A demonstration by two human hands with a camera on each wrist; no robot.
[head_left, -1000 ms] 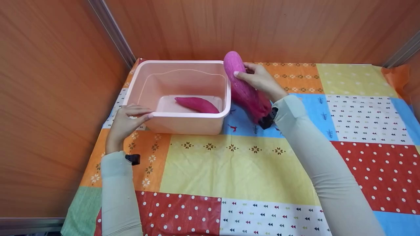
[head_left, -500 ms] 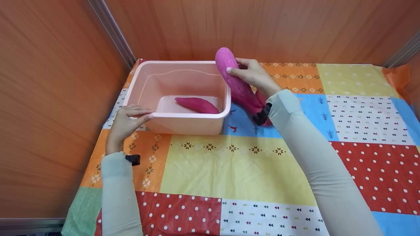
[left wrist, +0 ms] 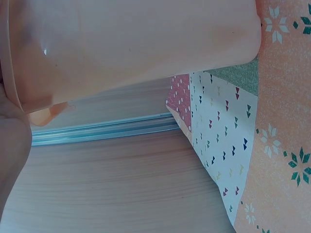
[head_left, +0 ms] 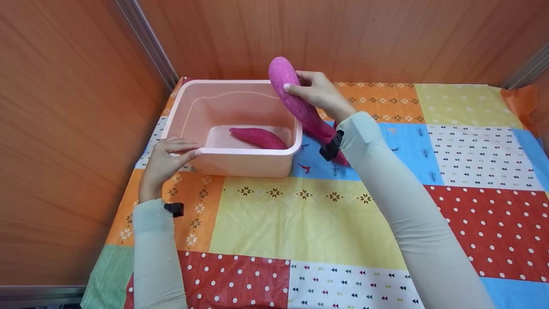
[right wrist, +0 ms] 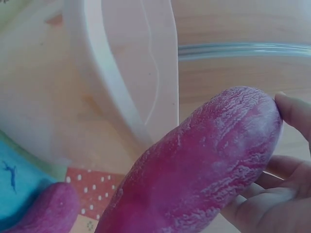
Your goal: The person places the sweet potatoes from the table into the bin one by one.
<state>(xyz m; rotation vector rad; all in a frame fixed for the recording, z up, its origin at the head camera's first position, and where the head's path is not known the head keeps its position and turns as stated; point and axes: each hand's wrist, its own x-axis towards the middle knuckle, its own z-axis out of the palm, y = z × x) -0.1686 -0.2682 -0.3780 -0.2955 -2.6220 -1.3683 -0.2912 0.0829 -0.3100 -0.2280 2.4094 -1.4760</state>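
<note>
A long magenta sweet potato (head_left: 296, 103) is gripped in my right hand (head_left: 319, 92), thumb on the near side and fingers behind. It slants over the right rim of a pink plastic tub (head_left: 240, 163), its rounded end up. Another sweet potato (head_left: 259, 137) lies on the tub's floor. In the right wrist view the held one fills the middle, and the end of a further sweet potato (right wrist: 51, 208) shows on the cloth below. The right wrist partly hides that one in the head view. My left hand (head_left: 165, 161) pinches the tub's near left rim between thumb and fingers.
A patchwork-patterned cloth (head_left: 309, 223) covers the table. Wood-grain panels (head_left: 364, 38) stand behind and at the left, joined by a metal strip (head_left: 148, 38). A black wrist camera (head_left: 173, 209) sits on the left sleeve.
My right hand has moved left and slightly up with the sweet potato, from beside the tub to over its right rim. The left hand and tub have stayed still.
</note>
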